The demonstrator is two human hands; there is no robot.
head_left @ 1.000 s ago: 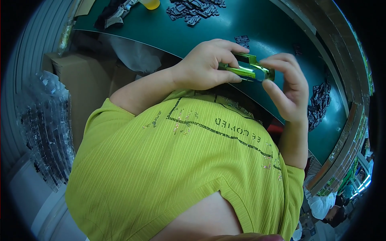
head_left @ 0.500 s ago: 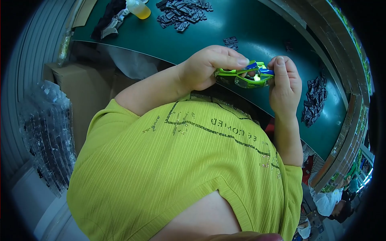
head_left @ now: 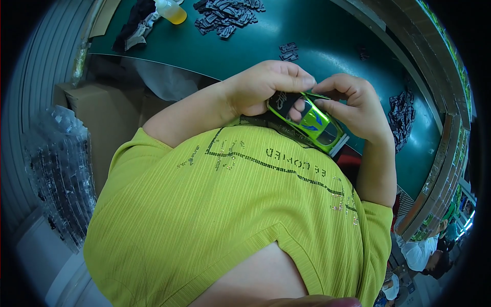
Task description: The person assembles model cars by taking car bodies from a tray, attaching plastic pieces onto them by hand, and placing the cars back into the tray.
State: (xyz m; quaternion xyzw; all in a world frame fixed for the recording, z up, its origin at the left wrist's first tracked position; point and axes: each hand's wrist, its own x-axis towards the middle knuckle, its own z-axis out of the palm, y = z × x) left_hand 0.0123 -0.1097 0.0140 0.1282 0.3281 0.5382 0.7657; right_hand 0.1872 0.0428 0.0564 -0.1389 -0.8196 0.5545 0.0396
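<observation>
A shiny green toy car body shell (head_left: 312, 122) with blue and black markings and open windows is held tilted at the table's near edge, in front of my chest. My left hand (head_left: 273, 84) grips its left end from above, and fingertips show through a window opening. At the shell's far side, my right hand (head_left: 358, 105) has thumb and forefinger closed on the edge. The tips of both hands nearly meet there. Whether a smaller part sits between the right fingers is hidden.
On the green table (head_left: 327, 41) lie a large heap of dark plastic parts (head_left: 225, 15), a small cluster (head_left: 289, 51) and another pile (head_left: 401, 115) at right. A bottle of yellow liquid (head_left: 174, 13) stands far left beside dark cloth (head_left: 134, 25). A cardboard box (head_left: 102, 107) is at left.
The shell has turned so its top faces me and its right end points down toward my chest. My right hand has shifted from the shell's right end to its far edge.
</observation>
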